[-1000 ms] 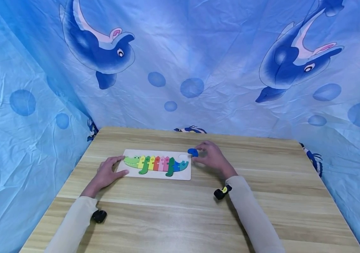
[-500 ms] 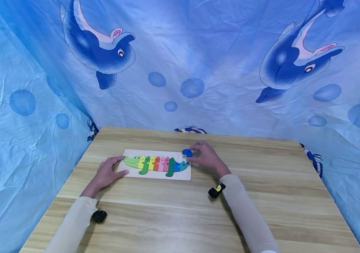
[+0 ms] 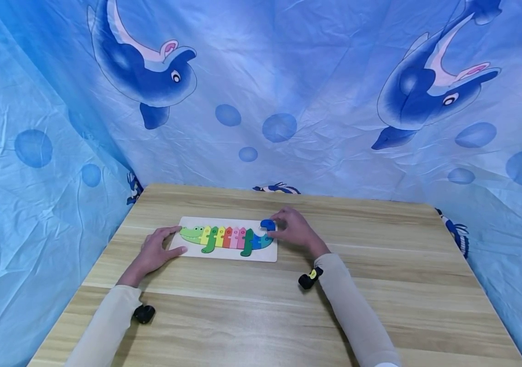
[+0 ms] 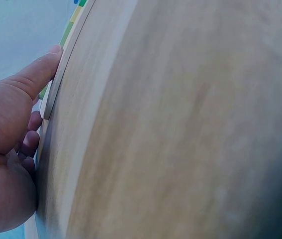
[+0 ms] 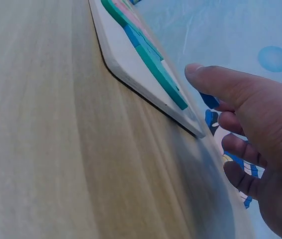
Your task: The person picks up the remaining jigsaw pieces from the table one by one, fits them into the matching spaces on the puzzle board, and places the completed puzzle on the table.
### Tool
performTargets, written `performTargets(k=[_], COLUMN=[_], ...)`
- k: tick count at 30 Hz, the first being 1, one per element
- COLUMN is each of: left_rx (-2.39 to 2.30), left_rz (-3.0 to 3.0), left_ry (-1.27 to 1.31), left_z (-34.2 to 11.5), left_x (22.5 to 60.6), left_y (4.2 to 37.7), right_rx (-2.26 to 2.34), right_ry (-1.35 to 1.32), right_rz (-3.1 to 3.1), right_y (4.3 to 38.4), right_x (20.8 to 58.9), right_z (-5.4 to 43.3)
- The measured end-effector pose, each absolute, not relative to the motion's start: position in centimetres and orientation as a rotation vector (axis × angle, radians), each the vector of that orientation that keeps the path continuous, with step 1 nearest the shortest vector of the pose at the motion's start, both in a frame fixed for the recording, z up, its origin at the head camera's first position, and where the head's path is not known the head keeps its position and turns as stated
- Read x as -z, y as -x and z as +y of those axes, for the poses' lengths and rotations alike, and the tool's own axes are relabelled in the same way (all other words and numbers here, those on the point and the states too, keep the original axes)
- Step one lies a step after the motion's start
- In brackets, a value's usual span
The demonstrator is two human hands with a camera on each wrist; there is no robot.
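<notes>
A wooden crocodile puzzle board (image 3: 224,257) lies on the table, its colourful pieces forming the green head, striped body and blue-green lower tail. My left hand (image 3: 153,251) rests at the board's left end, index fingertip near the snout and thumb on the near side. In the left wrist view the thumb (image 4: 39,72) presses along the board's edge. My right hand (image 3: 296,228) pinches a dark blue curved puzzle piece (image 3: 267,224) over the pale tail recess at the right end. In the right wrist view, the thumb hides most of that blue piece (image 5: 209,100).
The wood-grain table (image 3: 242,311) reaches to a blue dolphin-print cloth (image 3: 288,76) hanging behind and at the sides. Black wrist cameras sit on both wrists, one at the left (image 3: 143,314) and one at the right (image 3: 310,278).
My right hand has moved left with the blue piece, from beside the board's right edge to over the tail recess. The left hand and the board have stayed still.
</notes>
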State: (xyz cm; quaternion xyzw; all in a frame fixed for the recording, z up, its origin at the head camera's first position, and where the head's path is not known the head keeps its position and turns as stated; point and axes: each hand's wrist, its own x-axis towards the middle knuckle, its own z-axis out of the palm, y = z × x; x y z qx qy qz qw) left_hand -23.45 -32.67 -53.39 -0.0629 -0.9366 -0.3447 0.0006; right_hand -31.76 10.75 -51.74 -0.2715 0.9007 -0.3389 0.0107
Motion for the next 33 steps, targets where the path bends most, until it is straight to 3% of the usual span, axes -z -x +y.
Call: performTargets(k=[33], left_rx=[1.082], left_rz=[-2.951], left_ry=[0.179], left_z=[-32.47], left_x=[53.07], left_y=[23.46], right_rx=[1.104], right_ry=[0.868], right_rz=[2.722], right_y=[31.94], right_x=[52.77], right_z=[10.96])
